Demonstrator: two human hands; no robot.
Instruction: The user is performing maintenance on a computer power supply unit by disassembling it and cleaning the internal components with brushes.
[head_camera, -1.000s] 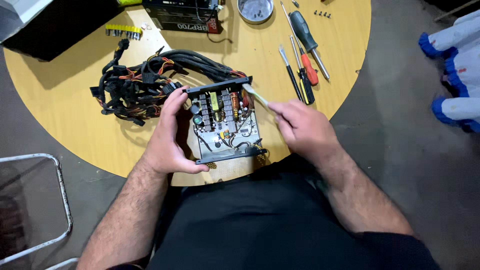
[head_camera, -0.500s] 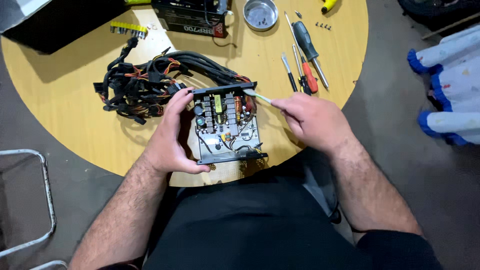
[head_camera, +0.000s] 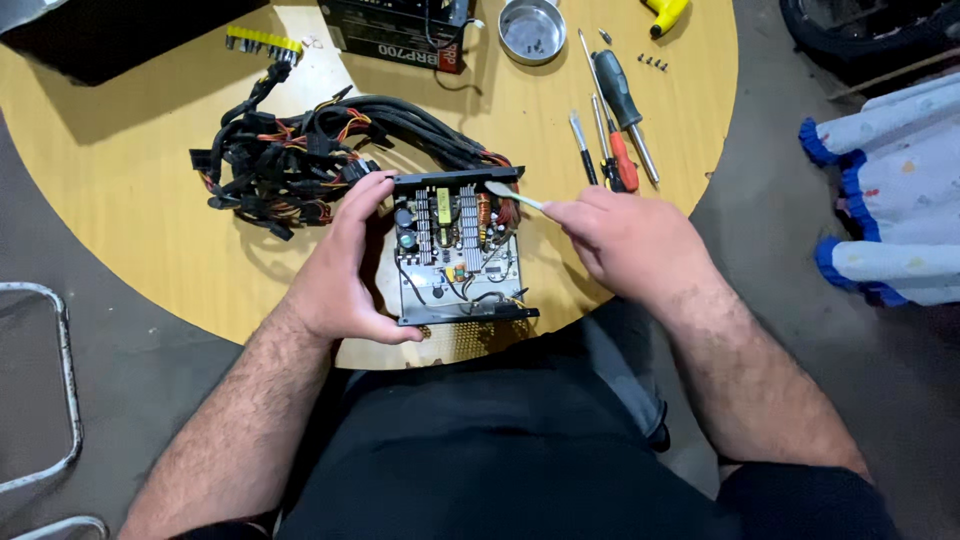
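Our left hand (head_camera: 345, 265) grips the left side of the opened power supply (head_camera: 458, 255), fingers curled over its top edge and thumb hooked under the lower black frame, so the hand is clamped on the case. The unit rests near the front edge of the round wooden desk (head_camera: 130, 190), its circuit board facing up — heat sinks, capacitors and a copper coil show inside. Just behind our left hand lies the cable bundle (head_camera: 290, 160), a tangle of black sleeved wires with orange and red strands that runs into the top of the unit.

Further back on the desk sit a black box (head_camera: 395, 30) and a small metal bowl (head_camera: 532, 30) with screws in it.

Our right hand (head_camera: 625, 245) is closed around a thin pale brush (head_camera: 510, 193) — its tip touches the top right corner of the power supply, beside the coil. Just beyond that hand lie several screwdrivers (head_camera: 615, 120), one with a black handle and one red, side by side. A yellow tool (head_camera: 665, 14) and a few loose screws (head_camera: 652, 62) lie near the far rim.
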